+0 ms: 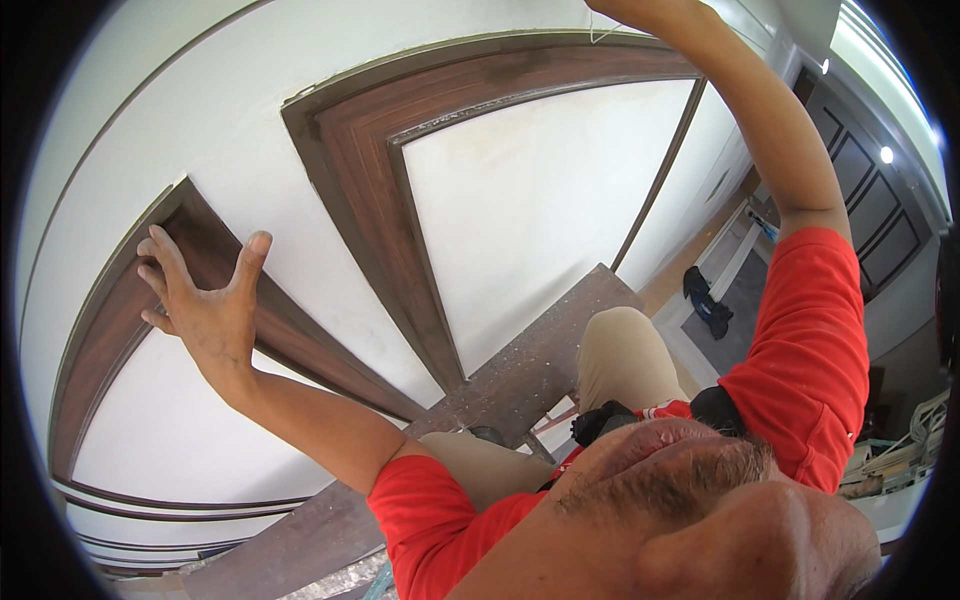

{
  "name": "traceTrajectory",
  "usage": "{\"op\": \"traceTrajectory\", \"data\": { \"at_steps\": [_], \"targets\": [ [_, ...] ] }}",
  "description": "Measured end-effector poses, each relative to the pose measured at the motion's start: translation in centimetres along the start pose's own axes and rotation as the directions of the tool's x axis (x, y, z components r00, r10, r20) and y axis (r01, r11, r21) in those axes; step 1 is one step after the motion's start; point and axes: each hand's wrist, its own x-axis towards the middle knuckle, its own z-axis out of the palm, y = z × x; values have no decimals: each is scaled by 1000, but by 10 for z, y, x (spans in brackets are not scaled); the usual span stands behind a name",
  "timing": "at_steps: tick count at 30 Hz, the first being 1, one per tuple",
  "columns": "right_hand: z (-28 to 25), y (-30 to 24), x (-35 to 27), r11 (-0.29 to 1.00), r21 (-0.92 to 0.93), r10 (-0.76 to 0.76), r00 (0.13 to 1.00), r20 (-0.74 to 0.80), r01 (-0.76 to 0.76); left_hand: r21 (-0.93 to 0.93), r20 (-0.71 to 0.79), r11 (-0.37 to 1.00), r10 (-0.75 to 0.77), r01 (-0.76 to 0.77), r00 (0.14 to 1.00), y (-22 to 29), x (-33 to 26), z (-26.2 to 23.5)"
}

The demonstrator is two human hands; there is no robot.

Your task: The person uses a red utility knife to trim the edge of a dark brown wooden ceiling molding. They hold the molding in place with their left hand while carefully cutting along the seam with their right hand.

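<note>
My left hand (208, 310) is raised with its fingers spread, and it holds nothing. Its fingertips lie over the corner of a dark wood-grain frame (310, 350) on the white wall; whether they touch it I cannot tell. My right arm stretches up to the top edge of the view, where my right hand (648, 8) is partly cut off and its fingers are hidden. A thin white loop of wire or string (601, 32) hangs beside that hand, in front of the upper rail of a larger wood-grain frame (365, 165).
Below me a dark, speckled plank (500, 385) runs along the wall, with my bent knee (622, 345) over it. Down on the floor to the right lies a black item (708, 305). A dark panelled door (865, 180) stands farther off, and pale strips (915, 440) are heaped at the right.
</note>
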Motion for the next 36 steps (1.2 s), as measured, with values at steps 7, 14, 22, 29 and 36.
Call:
{"op": "traceTrajectory", "data": {
  "at_steps": [7, 14, 22, 29, 36],
  "targets": [
    [13, 14, -16, 997, -49, 68, 995, 73, -64, 33, -9, 999, 0, 1, 1000, -6, -8, -6],
    [2, -13, -2, 993, 117, 12, 1000, -8, -11, 34, -19, 999, 4, -3, 1000, -8, -7, -3],
    [-13, -11, 5, 997, 63, 49, 995, 87, -54, -4, -12, 1000, 9, -9, 1000, -5, -3, 0],
    [9, 7, -7, 985, 151, 75, 997, 25, -78, 31, -25, 1000, 4, -4, 1000, -5, -8, -1],
    [3, -2, -1, 988, 149, 45, 999, -2, -45, 62, -39, 998, 7, -5, 999, -8, -7, 4]
  ]
}}
